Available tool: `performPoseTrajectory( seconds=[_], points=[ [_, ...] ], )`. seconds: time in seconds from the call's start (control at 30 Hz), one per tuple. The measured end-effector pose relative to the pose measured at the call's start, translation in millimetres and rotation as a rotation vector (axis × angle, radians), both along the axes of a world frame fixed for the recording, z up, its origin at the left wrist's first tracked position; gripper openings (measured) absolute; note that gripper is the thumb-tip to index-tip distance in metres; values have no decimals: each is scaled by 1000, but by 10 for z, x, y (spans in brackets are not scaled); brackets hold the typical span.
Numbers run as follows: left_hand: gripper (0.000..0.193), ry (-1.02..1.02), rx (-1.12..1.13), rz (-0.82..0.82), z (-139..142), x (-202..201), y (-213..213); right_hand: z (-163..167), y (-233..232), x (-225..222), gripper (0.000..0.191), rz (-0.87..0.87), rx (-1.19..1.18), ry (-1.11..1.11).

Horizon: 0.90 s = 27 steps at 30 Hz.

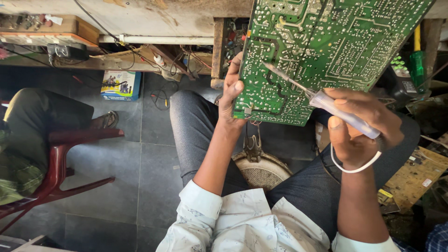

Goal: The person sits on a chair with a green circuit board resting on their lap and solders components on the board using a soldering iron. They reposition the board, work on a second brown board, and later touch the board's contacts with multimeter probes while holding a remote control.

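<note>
Right hand [361,128] closed around pale translucent-handled soldering iron [326,100], metal tip on the solder side of large green printed circuit board [326,51], which left hand [232,95] grips at its lower left edge, above the lap, red plastic chair [60,163] well left.

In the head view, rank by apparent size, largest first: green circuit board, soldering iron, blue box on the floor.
1. green circuit board
2. soldering iron
3. blue box
The box lies farther away, so ranks two and three are unsure.
</note>
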<state>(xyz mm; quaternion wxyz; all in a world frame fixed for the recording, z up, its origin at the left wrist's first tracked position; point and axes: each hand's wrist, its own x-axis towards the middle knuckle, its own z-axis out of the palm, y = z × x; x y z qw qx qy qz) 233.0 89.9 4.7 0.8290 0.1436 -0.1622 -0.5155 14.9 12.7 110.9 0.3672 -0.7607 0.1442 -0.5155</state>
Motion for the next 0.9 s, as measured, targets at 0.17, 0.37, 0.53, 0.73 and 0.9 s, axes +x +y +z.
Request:
performPoseTrajectory(
  seconds=[0.17, 0.37, 0.53, 0.73, 0.9],
  points=[
    [89, -6, 3, -3, -9, 7, -6, -2, -16, 50, 20, 14, -52, -35],
    [89, -3, 10, -1, -24, 2, -4, -3, -14, 41, 19, -11, -74, 4],
    [89, 6, 14, 1, -31, -6, -12, -23, -30, 30, 19, 8, -77, 6],
    [87, 15, -4, -6, -31, -6, -20, 2, -15, 24, 20, -10, -66, 40],
    [86, 13, -4, -4, -33, 27, 9, 7, 27, 53, 23, -14, -46, 22]
  ],
)
